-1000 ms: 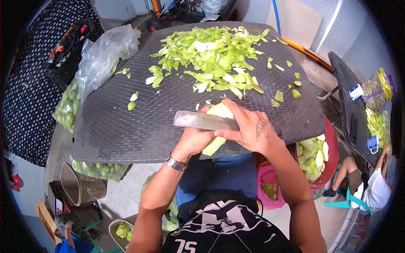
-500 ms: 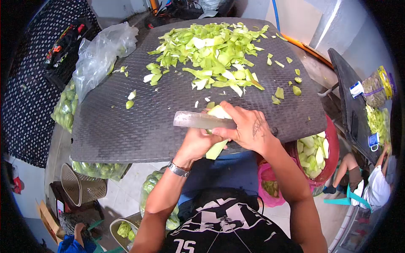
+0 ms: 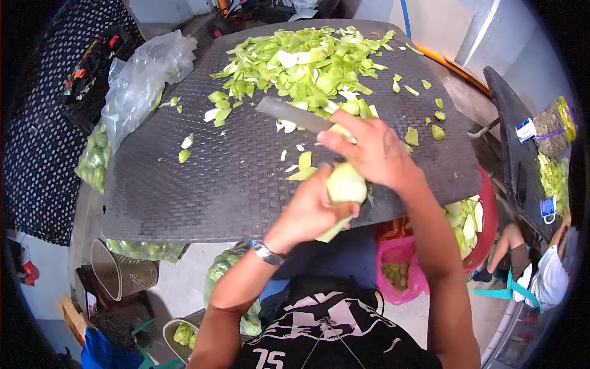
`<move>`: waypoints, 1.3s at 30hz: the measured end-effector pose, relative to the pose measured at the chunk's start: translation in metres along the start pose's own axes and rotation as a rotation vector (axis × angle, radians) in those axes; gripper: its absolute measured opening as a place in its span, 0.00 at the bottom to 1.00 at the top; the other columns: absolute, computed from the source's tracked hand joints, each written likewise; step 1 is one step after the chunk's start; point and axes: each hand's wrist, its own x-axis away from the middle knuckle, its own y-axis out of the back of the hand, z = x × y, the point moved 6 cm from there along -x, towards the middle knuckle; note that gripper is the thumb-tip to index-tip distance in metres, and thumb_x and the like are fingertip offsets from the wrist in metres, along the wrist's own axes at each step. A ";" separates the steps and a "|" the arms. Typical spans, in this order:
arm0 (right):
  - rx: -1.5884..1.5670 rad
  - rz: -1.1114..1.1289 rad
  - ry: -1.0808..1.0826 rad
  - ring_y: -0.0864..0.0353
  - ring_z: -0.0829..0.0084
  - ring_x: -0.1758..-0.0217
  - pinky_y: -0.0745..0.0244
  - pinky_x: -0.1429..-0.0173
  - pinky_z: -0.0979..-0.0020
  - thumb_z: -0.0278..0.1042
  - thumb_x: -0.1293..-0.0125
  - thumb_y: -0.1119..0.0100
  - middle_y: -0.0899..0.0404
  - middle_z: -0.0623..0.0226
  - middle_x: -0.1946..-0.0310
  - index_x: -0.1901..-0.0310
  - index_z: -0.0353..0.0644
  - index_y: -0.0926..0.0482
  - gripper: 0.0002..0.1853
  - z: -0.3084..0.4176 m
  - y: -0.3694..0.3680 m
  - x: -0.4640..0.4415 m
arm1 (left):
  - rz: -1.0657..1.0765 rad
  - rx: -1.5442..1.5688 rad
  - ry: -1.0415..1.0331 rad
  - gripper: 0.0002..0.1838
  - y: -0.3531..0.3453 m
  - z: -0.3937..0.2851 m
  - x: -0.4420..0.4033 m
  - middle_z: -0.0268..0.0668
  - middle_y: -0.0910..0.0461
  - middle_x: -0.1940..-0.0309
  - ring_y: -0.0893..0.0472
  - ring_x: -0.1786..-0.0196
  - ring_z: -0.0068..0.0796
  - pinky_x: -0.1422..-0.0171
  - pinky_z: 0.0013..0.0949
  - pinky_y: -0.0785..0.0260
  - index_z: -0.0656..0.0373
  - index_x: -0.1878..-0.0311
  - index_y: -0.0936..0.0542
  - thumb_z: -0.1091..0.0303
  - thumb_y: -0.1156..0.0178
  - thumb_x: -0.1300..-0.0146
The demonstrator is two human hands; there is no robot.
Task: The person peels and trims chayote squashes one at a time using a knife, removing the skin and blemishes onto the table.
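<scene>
My left hand (image 3: 310, 209) is wrapped round a pale green peeled vegetable (image 3: 345, 183) near the front edge of the dark woven table (image 3: 166, 206). Above and right of it, my right hand (image 3: 369, 147) grips a wide-bladed knife (image 3: 292, 115), its blade pointing to the upper left and apart from the vegetable. A slice of green lies at the knife by my right fingers. Beyond the hands spreads a large heap of green peelings (image 3: 307, 64). A few loose peels (image 3: 303, 166) rest just left of the vegetable.
A clear plastic bag (image 3: 138, 86) lies at the table's left edge. A red basin (image 3: 487, 215) with cut pieces and a pink bag (image 3: 402, 289) stand below right. A woven bin (image 3: 123, 270) is at lower left. A person (image 3: 549, 277) sits at a second table (image 3: 513, 154) on the right.
My right hand and the knife have moved up and away from the vegetable. My left hand has shifted right and turned the vegetable, and more peels lie beside it.
</scene>
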 end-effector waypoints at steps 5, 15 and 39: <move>0.071 -0.017 -0.380 0.13 0.37 0.51 0.22 0.46 0.43 0.55 0.18 0.49 0.16 0.33 0.62 0.45 0.38 0.24 0.24 -0.048 0.016 -0.042 | -0.004 0.422 0.232 0.30 0.063 -0.023 -0.035 0.45 0.17 0.51 0.11 0.53 0.41 0.60 0.47 0.11 0.60 0.37 0.33 0.83 0.28 0.38; -0.893 0.176 -0.593 0.29 0.82 0.82 0.38 0.80 0.77 0.51 0.18 0.46 0.26 0.73 0.75 0.42 0.42 0.25 0.20 -0.070 -0.037 -0.061 | 0.148 0.332 0.285 0.24 0.117 -0.008 -0.079 0.39 0.15 0.57 0.13 0.66 0.30 0.71 0.29 0.19 0.63 0.33 0.26 0.71 0.31 0.29; -1.194 0.331 -0.592 0.34 0.83 0.86 0.40 0.83 0.76 0.51 0.21 0.37 0.30 0.74 0.79 0.46 0.43 0.28 0.20 -0.028 -0.078 -0.045 | -0.439 0.727 0.033 0.14 0.154 0.024 -0.094 0.37 0.12 0.55 0.13 0.61 0.26 0.58 0.30 0.22 0.61 0.46 0.19 0.62 0.32 0.27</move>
